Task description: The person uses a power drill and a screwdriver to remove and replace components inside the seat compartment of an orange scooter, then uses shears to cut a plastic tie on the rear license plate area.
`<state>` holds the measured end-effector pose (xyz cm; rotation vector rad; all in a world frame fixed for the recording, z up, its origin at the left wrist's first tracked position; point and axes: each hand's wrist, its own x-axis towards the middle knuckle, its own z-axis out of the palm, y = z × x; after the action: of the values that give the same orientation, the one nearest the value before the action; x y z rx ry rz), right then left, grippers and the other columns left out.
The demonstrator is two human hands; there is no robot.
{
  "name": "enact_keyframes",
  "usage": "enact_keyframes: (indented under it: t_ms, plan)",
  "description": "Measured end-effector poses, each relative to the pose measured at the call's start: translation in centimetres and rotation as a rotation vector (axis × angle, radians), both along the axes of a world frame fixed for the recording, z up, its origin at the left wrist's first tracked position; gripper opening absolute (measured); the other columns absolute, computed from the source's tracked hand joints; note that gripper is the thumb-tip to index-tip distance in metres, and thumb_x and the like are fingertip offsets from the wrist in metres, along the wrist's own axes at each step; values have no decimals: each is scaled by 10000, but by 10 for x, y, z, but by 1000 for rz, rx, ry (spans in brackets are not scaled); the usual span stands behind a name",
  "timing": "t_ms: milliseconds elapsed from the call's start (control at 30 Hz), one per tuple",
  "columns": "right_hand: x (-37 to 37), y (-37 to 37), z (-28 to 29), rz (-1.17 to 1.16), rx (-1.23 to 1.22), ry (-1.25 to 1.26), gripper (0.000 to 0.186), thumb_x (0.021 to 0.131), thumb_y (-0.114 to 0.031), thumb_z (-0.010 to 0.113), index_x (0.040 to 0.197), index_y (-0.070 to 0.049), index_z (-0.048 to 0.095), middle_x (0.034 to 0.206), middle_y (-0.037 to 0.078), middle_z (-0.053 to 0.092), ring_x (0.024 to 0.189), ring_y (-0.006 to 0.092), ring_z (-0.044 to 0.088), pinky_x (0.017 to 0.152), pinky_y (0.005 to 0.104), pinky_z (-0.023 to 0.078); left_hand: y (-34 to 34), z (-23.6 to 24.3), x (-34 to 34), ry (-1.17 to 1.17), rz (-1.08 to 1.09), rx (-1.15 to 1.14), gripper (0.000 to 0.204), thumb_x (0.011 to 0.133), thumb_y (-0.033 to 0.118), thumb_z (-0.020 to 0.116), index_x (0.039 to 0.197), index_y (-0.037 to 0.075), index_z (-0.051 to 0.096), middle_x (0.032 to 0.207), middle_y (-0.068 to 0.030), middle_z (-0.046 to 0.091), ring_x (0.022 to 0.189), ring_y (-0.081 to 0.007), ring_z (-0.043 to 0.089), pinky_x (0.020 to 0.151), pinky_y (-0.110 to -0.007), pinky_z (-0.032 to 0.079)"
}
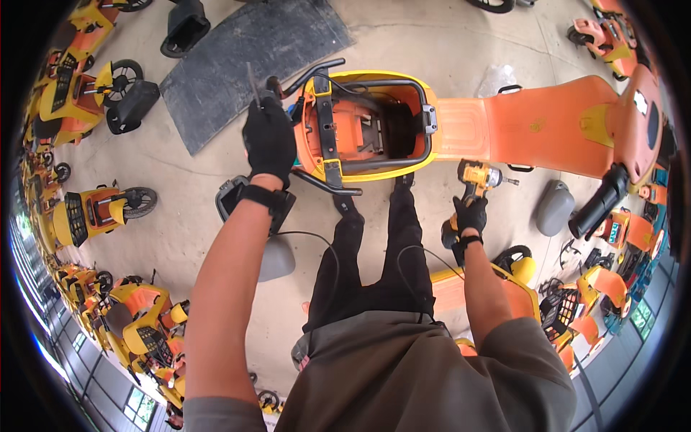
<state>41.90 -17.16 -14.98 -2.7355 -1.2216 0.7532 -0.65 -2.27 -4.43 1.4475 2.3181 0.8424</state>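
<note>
The gloved right hand grasps a yellow power driver, its bit directed rightward; the gloved left hand, whose finger closure cannot be determined, lies at the rear of the orange scooter, a thin rod projecting beyond it. The scooter extends crosswise, its yellow-rimmed compartment open, near a dark mat.

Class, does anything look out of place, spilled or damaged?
The orange scooter looks incomplete, open on top without a seat, and a grey rounded piece lies loose on the floor. No spill or damage stands out.
</note>
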Motion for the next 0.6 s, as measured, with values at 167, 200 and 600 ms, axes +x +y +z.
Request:
enact_keyframes:
  t_ms: [167,200,600]
  plan:
    - [-29,-42,95,197,6,46,596,644,-365,769,1016,-44,430,814,228,608,764,416,592,622,472,467,0,31,7,-391,147,-108,415,918,349,369,978,-8,571,939,-260,597,900,-416,559,737,-453,428]
    - [-39,-45,117,249,-19,31,590,641,-359,772,1013,-46,438,802,225,605,739,410,592,604,470,465,-1,42,11,-389,155,-63,415,920,348,367,977,-9,571,939,-256,598,898,-414,559,734,-450,428]
    - [-98,-39,224,1070,495,89,465,637,-265,759,948,-12,524,797,158,584,743,330,557,667,404,435,-98,75,5,-1133,-395,130,329,960,280,394,1036,21,582,725,-41,613,660,-124,571,616,-255,448]
